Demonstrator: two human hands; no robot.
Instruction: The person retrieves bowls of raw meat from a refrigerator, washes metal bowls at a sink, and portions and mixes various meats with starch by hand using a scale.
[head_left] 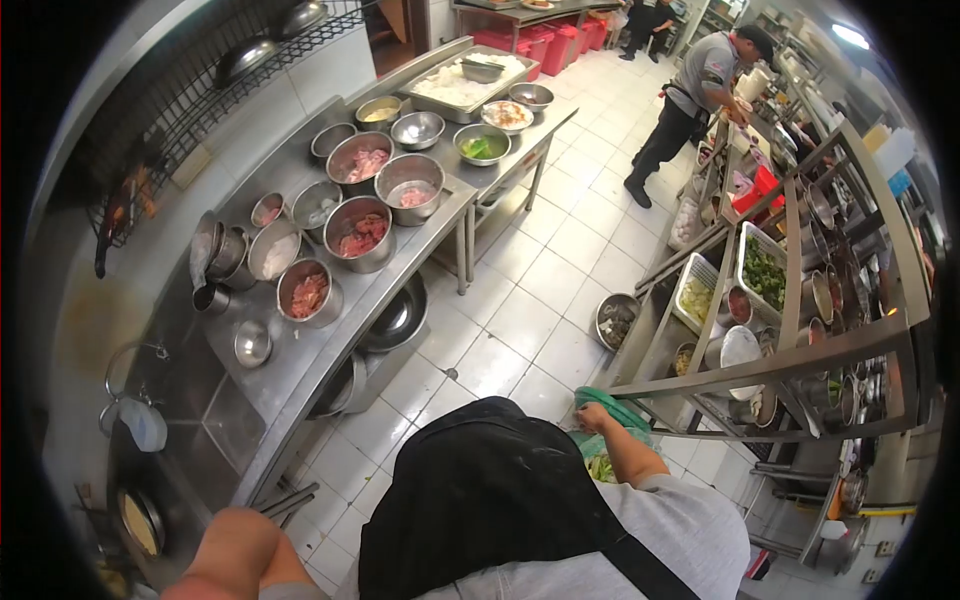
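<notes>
My right hand (592, 418) is low at the right of my black apron (480, 500), closed at the rim of a green container (622, 408). What its fingers hold is too small to make out. Below the hand lies a clear greenish bag with leafy green pieces (600, 467). My left arm (235, 550) is bent at the bottom left, and its hand is out of sight. Left of me, a steel counter (400, 285) bears metal pots of raw meat (362, 235), several bowls and a tray of white food (460, 88).
A metal shelf rack (770, 370) with vegetable baskets (762, 265) and pots stands at the right. A co-worker (700, 90) stands beside it, and another person (648, 25) is farther back. A metal bowl (618, 320) sits by the rack's foot. Tiled floor (510, 330) runs between.
</notes>
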